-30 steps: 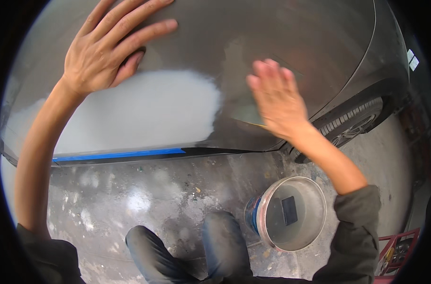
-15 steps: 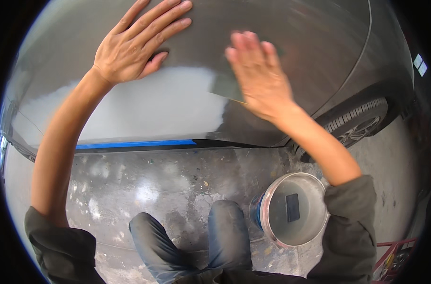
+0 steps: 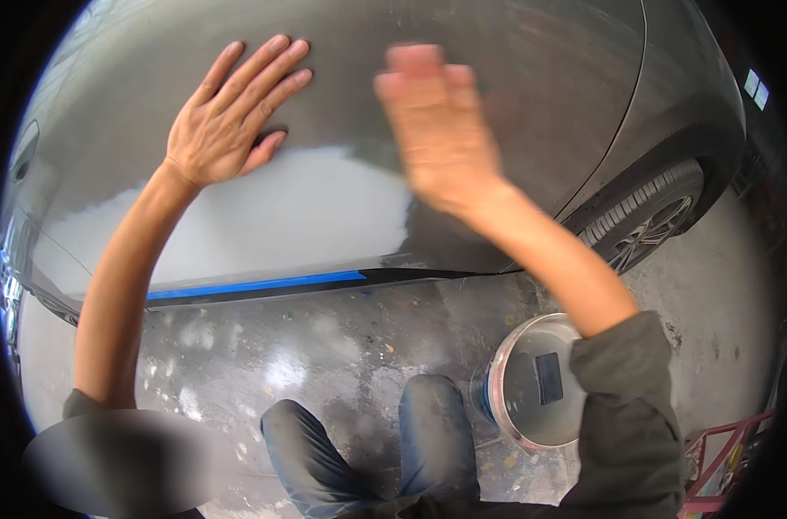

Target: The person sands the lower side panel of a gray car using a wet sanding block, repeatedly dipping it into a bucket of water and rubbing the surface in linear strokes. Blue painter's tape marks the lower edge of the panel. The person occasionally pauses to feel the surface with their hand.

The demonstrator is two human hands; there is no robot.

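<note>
Firstly, across the upper and middle part of the view, a dark grey car panel (image 3: 540, 112), bent by the lens, with a wide pale grey patch (image 3: 298, 216) low on it, soft along the upper edge and more ragged at the right end. On this same panel, both hands, well apart from each other, flat and not clamped. Just above the pale patch, the left hand (image 3: 216, 130), laid against the dark surface, with straight, spread fingers and the thumb pointing to the right. Near the upper right corner of the patch, the right hand (image 3: 441, 130), also stretched flat over the panel, fingers close together and blurred; under its palm, not possible to tell exactly what. Along the lower border, below the patch, a strip of blue tape (image 3: 264, 285). Farther to the right, a car wheel (image 3: 649, 221). Below the car, a grey floor (image 3: 367, 337) with whitish stains. Standing on it, a round bucket (image 3: 500, 389), partly hidden by a rolled dark sleeve (image 3: 627, 406), with cloudy greyish content and a dark rectangular block (image 3: 548, 378) inside. Close to the lower edge, worn blue trousers (image 3: 437, 424); at far lower right, a red metal frame (image 3: 705, 500).
</note>
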